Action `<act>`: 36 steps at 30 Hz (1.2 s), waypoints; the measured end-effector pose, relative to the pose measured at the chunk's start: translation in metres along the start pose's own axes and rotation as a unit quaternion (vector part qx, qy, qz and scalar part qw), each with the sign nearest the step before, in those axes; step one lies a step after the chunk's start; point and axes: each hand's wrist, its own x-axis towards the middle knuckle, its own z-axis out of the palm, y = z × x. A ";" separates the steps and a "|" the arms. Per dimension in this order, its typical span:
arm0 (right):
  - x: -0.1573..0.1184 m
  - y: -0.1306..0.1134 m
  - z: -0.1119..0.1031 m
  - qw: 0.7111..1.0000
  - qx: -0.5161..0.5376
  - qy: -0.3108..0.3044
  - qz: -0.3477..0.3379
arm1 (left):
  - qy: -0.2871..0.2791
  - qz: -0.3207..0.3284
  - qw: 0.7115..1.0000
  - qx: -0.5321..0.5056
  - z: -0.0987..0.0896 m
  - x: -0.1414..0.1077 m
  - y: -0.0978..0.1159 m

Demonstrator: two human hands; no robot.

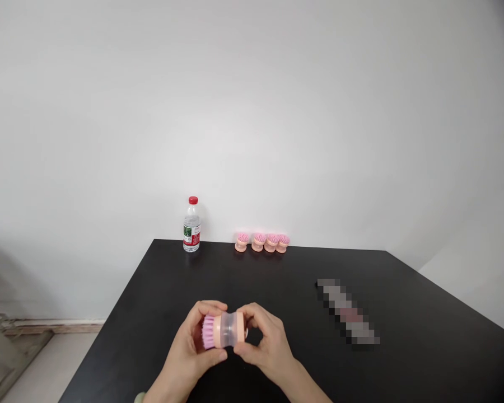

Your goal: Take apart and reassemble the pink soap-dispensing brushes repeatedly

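Observation:
Between my two hands is a small scrub brush (pixel 228 329) with pink bristles, peach-coloured plastic bands and a clear waisted middle. It lies sideways in the air over the near part of the black table, bristles to the left. My left hand (pixel 193 341) wraps round the bristle end, thumb below and fingers above. At the other end, my right hand (pixel 264 338) grips the peach cap, where a small whitish knob sticks out. Both hands are closed on the brush.
A water bottle (pixel 191 226) with a red cap stands at the table's back left. Several similar brushes (pixel 259 242) stand bristles-up in a row along the wall. A blurred-out long item (pixel 348 310) lies on the black table (pixel 172 291) to the right.

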 end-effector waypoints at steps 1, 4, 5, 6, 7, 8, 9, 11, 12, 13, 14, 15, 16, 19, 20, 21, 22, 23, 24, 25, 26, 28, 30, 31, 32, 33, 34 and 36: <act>0.000 0.000 0.000 1.000 -0.005 0.009 -0.006 | 0.001 -0.003 1.000 -0.015 0.000 -0.001 -0.001; 0.000 0.000 -0.003 0.997 -0.042 0.035 -0.058 | -0.014 -0.057 0.995 -0.075 -0.001 -0.001 -0.004; 0.000 0.000 -0.003 0.995 -0.051 0.037 -0.078 | -0.020 -0.079 0.993 -0.084 -0.003 -0.001 -0.005; 0.000 0.000 -0.004 0.994 -0.055 0.033 -0.093 | -0.025 -0.097 0.991 -0.084 -0.004 0.000 -0.006; 0.000 -0.001 -0.004 0.993 -0.056 0.026 -0.104 | -0.026 -0.109 0.991 -0.078 -0.004 0.000 -0.005; 0.000 -0.002 -0.004 0.992 -0.055 0.017 -0.108 | -0.026 -0.113 0.991 -0.070 -0.005 0.001 -0.005; 0.000 -0.002 -0.004 0.993 -0.052 0.009 -0.107 | -0.025 -0.111 0.992 -0.061 -0.005 0.001 -0.003; 0.000 -0.003 -0.004 0.994 -0.047 -0.002 -0.095 | -0.030 -0.097 0.994 -0.048 -0.005 0.002 0.001; 0.000 -0.003 -0.004 0.995 -0.044 -0.005 -0.088 | -0.035 -0.086 0.995 -0.047 -0.005 0.002 0.002; 0.000 -0.003 -0.005 0.996 -0.040 -0.007 -0.083 | -0.040 -0.076 0.995 -0.047 -0.006 0.002 0.004; 0.000 -0.003 -0.005 0.996 -0.036 -0.011 -0.081 | -0.044 -0.067 0.996 -0.047 -0.006 0.002 0.005; 0.000 -0.003 -0.006 0.996 -0.033 -0.015 -0.083 | -0.046 -0.060 0.996 -0.046 -0.007 0.003 0.005; 0.000 -0.003 -0.006 0.996 -0.030 -0.020 -0.085 | -0.046 -0.055 0.996 -0.044 -0.008 0.003 0.005; 0.001 -0.005 -0.009 0.995 -0.026 -0.029 -0.090 | -0.035 -0.051 0.997 -0.036 -0.010 0.005 0.003; 0.001 -0.005 -0.009 0.995 -0.025 -0.029 -0.088 | -0.032 -0.049 0.998 -0.033 -0.010 0.005 0.002; 0.001 -0.006 -0.009 0.996 -0.024 -0.026 -0.086 | -0.030 -0.047 0.998 -0.034 -0.010 0.005 0.002; 0.001 -0.005 -0.009 0.996 -0.024 -0.024 -0.083 | -0.032 -0.047 0.998 -0.038 -0.010 0.005 0.001; 0.000 -0.005 -0.008 0.996 -0.025 -0.023 -0.079 | -0.034 -0.049 0.997 -0.049 -0.009 0.005 0.001; -0.001 -0.004 -0.007 0.997 -0.024 -0.021 -0.073 | -0.036 -0.054 0.996 -0.067 -0.009 0.005 0.001; -0.002 -0.003 -0.005 0.998 -0.019 -0.016 -0.064 | -0.037 -0.061 0.993 -0.090 -0.009 0.005 0.000; -0.003 -0.001 -0.004 0.998 -0.006 -0.009 -0.055 | -0.038 -0.069 0.990 -0.113 -0.009 0.005 0.000; -0.004 0.001 -0.002 0.999 0.029 0.012 -0.032 | -0.039 -0.080 0.985 -0.146 -0.009 0.005 -0.001; -0.004 0.001 -0.003 0.998 0.046 0.029 -0.017 | -0.035 -0.075 0.984 -0.156 -0.010 0.005 -0.002; -0.003 0.000 -0.003 0.998 0.042 0.033 -0.018 | -0.032 -0.070 0.985 -0.155 -0.011 0.005 -0.002; -0.003 -0.002 -0.004 0.999 0.032 0.037 -0.024 | -0.028 -0.065 0.986 -0.153 -0.011 0.006 -0.002; -0.002 -0.004 -0.005 0.999 0.020 0.039 -0.033 | -0.026 -0.062 0.986 -0.150 -0.011 0.006 -0.001; -0.001 -0.007 -0.006 0.998 0.010 0.040 -0.043 | -0.026 -0.060 0.987 -0.148 -0.011 0.006 -0.001; 0.000 -0.012 -0.007 0.997 -0.001 0.040 -0.060 | -0.032 -0.059 0.987 -0.145 -0.011 0.006 -0.001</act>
